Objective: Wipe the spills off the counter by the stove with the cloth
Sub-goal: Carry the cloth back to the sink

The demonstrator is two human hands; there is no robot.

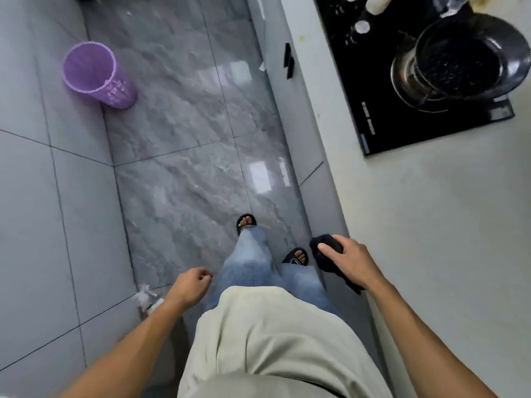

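My right hand (349, 258) grasps the cloth (326, 251), left hand (191, 285) loosely curled, empty; its tail dangling below the fingers may snag the counter (431, 225) edge.

Looks like a home kitchen: a black glass stove (408, 90) set into a pale counter (448, 225), a wok (471, 58) on its burner, grey floor tiles (186, 124) left of the stove, purple bin (94, 76) further left.

Bare counter (436, 225) between hand (349, 258) and stove (402, 104); pan (471, 61) blocks stove's far side.
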